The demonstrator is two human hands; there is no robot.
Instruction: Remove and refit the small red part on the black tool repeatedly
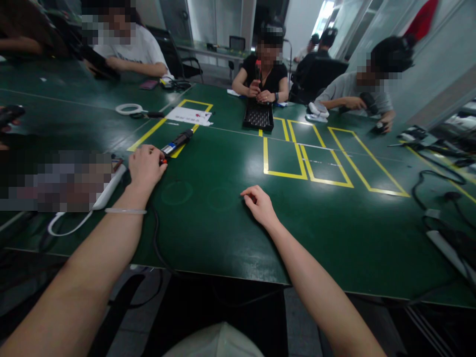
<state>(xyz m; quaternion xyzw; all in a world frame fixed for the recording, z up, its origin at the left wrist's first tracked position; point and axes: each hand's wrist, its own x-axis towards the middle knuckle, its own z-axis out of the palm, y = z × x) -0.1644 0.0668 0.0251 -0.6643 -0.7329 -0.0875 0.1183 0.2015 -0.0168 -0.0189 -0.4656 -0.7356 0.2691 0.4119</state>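
Note:
My left hand (146,166) rests on the green table (223,218) with its fingers curled at the near end of an electric screwdriver (177,142), touching its small red tip. The screwdriver lies flat, pointing away toward a yellow taped box. A thin bracelet circles my left wrist. My right hand (259,205) lies on the bare table to the right, fingers loosely curled under, nothing visible in it. A black cable runs from under my left arm over the table's near edge.
A white power strip (107,191) lies left of my left hand. Yellow tape rectangles (320,163) mark the middle. A black tray (258,116) stands before a seated person opposite; others sit around. Paper (189,116), white tape roll (128,109), cables at right (439,198).

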